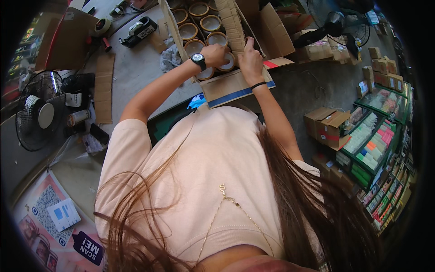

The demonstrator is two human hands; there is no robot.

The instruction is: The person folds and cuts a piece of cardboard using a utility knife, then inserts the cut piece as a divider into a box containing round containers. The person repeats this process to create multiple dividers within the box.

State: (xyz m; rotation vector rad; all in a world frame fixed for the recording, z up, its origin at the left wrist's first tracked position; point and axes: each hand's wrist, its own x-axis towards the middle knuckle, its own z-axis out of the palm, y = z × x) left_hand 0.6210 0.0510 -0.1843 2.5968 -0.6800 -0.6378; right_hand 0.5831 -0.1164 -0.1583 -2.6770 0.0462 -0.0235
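While the left hand (215, 55), fingers bent, reaches onto a tan-rimmed round piece (228, 66) inside the open box (232, 85), whether it grips the piece I cannot tell. Partly closed, the right hand (250, 63) holds the flap (232, 27) along the box's right side. More pieces (188, 31) fill the box in rows, beside crumpled plastic (169, 60) on the table (136, 70).

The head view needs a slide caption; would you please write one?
Left hand among round containers in an open cardboard box, right hand at its right side.
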